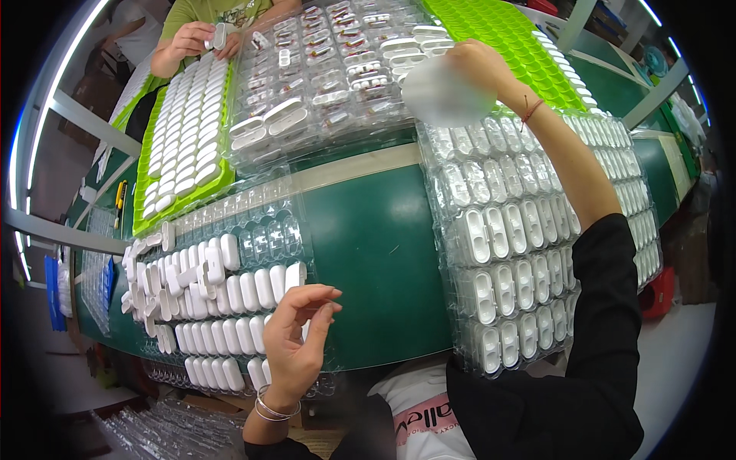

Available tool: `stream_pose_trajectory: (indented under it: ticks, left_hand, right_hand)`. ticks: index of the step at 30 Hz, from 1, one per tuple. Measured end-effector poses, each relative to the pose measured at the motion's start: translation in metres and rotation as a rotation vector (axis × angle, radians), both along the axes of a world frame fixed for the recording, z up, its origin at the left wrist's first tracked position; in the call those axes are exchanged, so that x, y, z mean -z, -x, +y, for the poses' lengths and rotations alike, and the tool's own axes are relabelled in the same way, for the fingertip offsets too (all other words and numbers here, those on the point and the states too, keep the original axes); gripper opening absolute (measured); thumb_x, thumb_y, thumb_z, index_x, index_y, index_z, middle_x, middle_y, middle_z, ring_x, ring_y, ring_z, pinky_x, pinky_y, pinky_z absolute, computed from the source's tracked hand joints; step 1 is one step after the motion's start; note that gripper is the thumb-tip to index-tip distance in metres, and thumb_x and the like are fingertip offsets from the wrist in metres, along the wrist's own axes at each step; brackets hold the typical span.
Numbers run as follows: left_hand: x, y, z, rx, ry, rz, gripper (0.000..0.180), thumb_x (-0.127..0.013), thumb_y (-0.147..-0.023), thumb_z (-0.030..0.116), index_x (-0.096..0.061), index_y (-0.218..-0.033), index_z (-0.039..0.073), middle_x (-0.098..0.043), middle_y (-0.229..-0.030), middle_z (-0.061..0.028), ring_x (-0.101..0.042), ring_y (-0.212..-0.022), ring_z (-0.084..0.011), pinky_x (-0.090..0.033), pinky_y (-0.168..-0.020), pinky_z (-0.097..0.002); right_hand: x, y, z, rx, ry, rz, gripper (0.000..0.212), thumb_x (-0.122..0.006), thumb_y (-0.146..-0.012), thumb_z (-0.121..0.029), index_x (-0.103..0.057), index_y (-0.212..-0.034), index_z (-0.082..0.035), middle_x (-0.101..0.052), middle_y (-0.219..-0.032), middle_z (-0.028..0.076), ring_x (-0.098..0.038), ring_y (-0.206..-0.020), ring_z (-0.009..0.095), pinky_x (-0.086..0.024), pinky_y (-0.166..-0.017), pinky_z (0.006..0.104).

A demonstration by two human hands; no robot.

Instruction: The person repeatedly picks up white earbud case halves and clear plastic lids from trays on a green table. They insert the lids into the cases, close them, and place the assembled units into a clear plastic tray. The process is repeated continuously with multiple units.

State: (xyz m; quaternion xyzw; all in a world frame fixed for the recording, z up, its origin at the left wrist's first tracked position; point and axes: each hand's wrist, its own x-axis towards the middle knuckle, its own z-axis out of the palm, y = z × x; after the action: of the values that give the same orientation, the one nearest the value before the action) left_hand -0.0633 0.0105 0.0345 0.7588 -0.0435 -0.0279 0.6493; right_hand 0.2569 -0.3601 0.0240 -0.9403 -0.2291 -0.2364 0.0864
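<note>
My left hand [295,341] is open over the right edge of a clear blister tray [268,203] at the lower left. Its fingers are bent, with a gap between thumb and forefinger. White oblong plastic cases [249,291] stand in rows beside and beneath it. My right hand [481,67] reaches to the far middle, by the right end of another clear tray [264,157]. Its fingertips are next to white open cases [429,46] there. A blurred patch lies below that hand, and whether its fingers grip a case cannot be seen.
Rows of open white case halves [498,230] fill the clear trays at the right. Green trays [226,178] hold more white pieces at the far left and far right. Across the green table [376,261], a co-worker's hands [192,38] hold a white case. Loose cases [165,284] lie heaped at the left.
</note>
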Motion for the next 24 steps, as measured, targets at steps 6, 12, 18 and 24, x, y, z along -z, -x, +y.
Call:
stream_pose_trajectory:
  ticks: [6,12,18,24]
  left_hand:
    - [0.005,-0.029,0.061,-0.444,-0.851,-0.383,0.012,-0.062,-0.086,-0.003,-0.066,-0.098,0.0,-0.066,-0.088,-0.01,-0.064,-0.08,-0.0232,-0.049,-0.069,-0.0303]
    - [0.032,-0.079,0.106,-0.454,-1.437,-0.489,0.026,-0.067,-0.085,0.013,-0.063,-0.108,0.001,-0.065,-0.101,-0.0142,-0.058,-0.099,-0.0343,-0.048,-0.084,-0.0437]
    - [0.032,-0.069,0.119,-0.493,-1.518,0.009,0.041,-0.069,-0.081,0.008,-0.059,-0.12,0.001,-0.064,-0.113,-0.0162,-0.058,-0.105,-0.0348,-0.047,-0.089,-0.0431]
    - [0.054,-0.079,0.127,-0.516,-1.43,-0.261,0.044,-0.064,-0.08,0.004,-0.058,-0.124,0.002,-0.065,-0.115,-0.017,-0.06,-0.105,-0.0352,-0.047,-0.089,-0.043]
  right_hand:
    - [0.004,0.017,-0.017,-0.078,-0.15,0.019,0.016,-0.059,-0.086,-0.007,-0.071,-0.094,-0.002,-0.069,-0.093,0.018,-0.066,-0.086,0.036,-0.051,-0.077,0.0406]
    - [-0.03,0.082,-0.069,0.054,-0.488,0.18,0.023,-0.061,-0.092,-0.017,-0.07,-0.103,0.0,-0.073,-0.089,0.009,-0.068,-0.075,0.016,-0.051,-0.069,0.0288]
    - [-0.047,0.139,-0.159,0.435,-0.641,0.171,0.032,-0.055,-0.095,-0.029,-0.07,-0.09,-0.001,-0.07,-0.077,0.005,-0.063,-0.064,0.01,-0.046,-0.056,0.024]
    - [-0.022,0.167,-0.219,0.569,-0.248,0.173,0.029,-0.062,-0.087,-0.027,-0.07,-0.083,0.0,-0.068,-0.071,0.009,-0.064,-0.065,0.019,-0.05,-0.063,0.0316]
